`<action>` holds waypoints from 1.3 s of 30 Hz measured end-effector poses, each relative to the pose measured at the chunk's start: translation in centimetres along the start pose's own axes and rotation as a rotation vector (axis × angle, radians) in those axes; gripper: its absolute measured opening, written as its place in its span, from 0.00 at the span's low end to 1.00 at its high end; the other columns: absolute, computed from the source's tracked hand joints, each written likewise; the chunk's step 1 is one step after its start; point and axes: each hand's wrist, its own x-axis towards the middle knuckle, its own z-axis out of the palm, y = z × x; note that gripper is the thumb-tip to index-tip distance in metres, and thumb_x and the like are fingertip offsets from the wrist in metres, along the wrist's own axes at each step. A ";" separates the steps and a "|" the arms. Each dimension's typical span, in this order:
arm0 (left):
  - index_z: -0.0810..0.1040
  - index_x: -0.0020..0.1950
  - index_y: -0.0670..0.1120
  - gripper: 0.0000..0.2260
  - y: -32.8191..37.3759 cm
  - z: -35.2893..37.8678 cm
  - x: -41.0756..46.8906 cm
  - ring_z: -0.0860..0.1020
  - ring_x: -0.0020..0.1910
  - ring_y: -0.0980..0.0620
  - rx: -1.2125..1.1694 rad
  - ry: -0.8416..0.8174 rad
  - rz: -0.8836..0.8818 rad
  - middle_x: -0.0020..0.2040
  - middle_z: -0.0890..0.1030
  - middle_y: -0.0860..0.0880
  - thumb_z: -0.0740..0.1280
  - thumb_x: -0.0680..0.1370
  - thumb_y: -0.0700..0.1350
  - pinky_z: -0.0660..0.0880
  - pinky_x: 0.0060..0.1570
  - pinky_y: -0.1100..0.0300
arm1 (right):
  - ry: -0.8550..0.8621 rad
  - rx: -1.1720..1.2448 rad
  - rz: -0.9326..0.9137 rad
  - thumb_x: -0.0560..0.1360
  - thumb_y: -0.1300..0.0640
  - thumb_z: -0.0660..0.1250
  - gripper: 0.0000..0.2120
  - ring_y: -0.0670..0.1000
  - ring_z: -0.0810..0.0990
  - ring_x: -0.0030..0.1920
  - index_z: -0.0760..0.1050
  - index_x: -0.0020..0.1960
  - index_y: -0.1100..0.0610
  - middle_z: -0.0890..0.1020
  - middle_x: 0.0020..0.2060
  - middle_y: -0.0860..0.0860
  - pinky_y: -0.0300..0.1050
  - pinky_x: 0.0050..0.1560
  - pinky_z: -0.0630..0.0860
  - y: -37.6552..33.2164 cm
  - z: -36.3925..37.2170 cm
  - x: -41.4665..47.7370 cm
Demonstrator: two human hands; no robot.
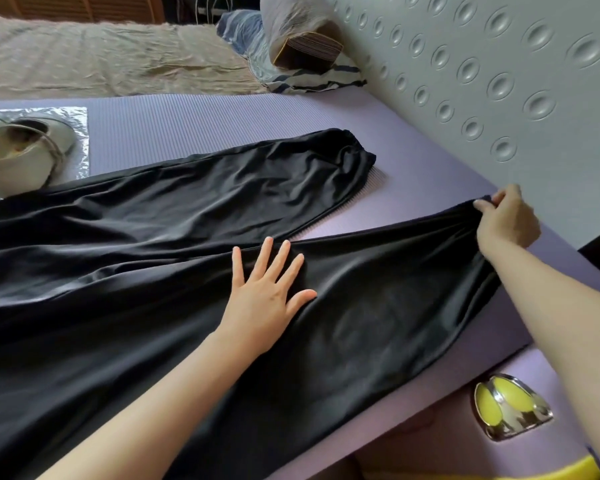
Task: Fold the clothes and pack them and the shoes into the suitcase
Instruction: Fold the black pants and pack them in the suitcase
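While the black trousers [153, 237] lie on the purple mat [187, 126], legs toward the wall [499, 46] — waist cut off — left hand [264, 296] presses them, fingers [262, 255] spread; right hand [508, 221] pinches seemingly a hem.

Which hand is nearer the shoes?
Left. The left hand lies flat on the black trousers, well right of the shoes; the right hand pinches them farther right.

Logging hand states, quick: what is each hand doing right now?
Left hand: open, fingers spread, pressing flat on the black pants.
Right hand: pinching the hem of one pant leg.
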 end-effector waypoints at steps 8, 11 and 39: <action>0.44 0.76 0.58 0.41 0.2 0.0 0.0 0.35 0.74 0.53 0.021 -0.062 -0.072 0.78 0.41 0.52 0.27 0.66 0.71 0.29 0.68 0.43 | -0.202 -0.283 -0.040 0.80 0.41 0.54 0.26 0.62 0.63 0.66 0.72 0.63 0.62 0.71 0.62 0.65 0.56 0.62 0.63 2.6 1.9 0.2; 0.41 0.76 0.58 0.42 0.2 0.0 0.6 0.34 0.75 0.52 0.053 -0.105 -0.103 0.77 0.39 0.52 0.26 0.64 0.71 0.30 0.67 0.40 | -0.095 -0.213 0.083 0.80 0.40 0.51 0.31 0.64 0.64 0.66 0.70 0.65 0.66 0.70 0.64 0.65 0.57 0.64 0.62 3.6 1.5 -0.5; 0.71 0.70 0.48 0.32 -2.0 -2.1 -7.4 0.67 0.70 0.42 0.047 0.015 -0.161 0.69 0.72 0.42 0.39 0.80 0.64 0.54 0.66 0.42 | -0.485 -0.339 -0.366 0.79 0.36 0.41 0.33 0.56 0.42 0.77 0.48 0.78 0.52 0.45 0.77 0.54 0.55 0.74 0.39 -3.6 5.1 -9.7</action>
